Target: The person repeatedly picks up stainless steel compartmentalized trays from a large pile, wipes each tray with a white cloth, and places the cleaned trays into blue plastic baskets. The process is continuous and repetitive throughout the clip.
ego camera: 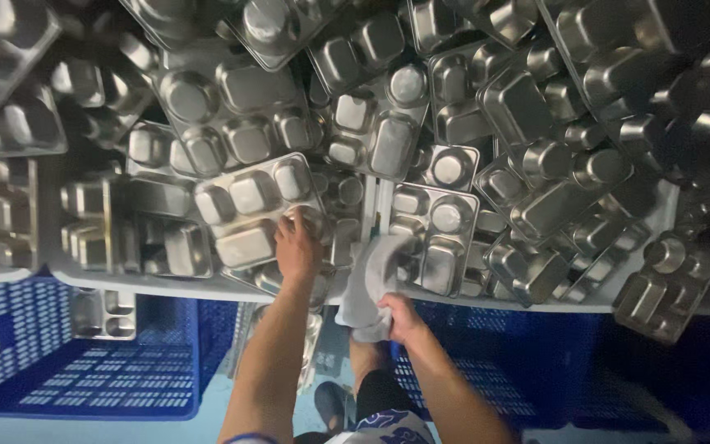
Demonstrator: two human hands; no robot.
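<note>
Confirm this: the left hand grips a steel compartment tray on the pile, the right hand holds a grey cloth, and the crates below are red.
Not quite: the crates are blue, as the head view shows. The left hand does grip a steel compartment tray, and the right hand holds a grey cloth.

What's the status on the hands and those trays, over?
Left hand gripping a steel compartment tray on the pile. Right hand holding a grey cloth. More trays heaped all around; blue crate below left.

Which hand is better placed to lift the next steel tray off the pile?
Left, probably. The left hand already grips the edge of an upturned compartmented steel tray on the pile. The right hand is occupied, clutching a grey cloth.
</note>
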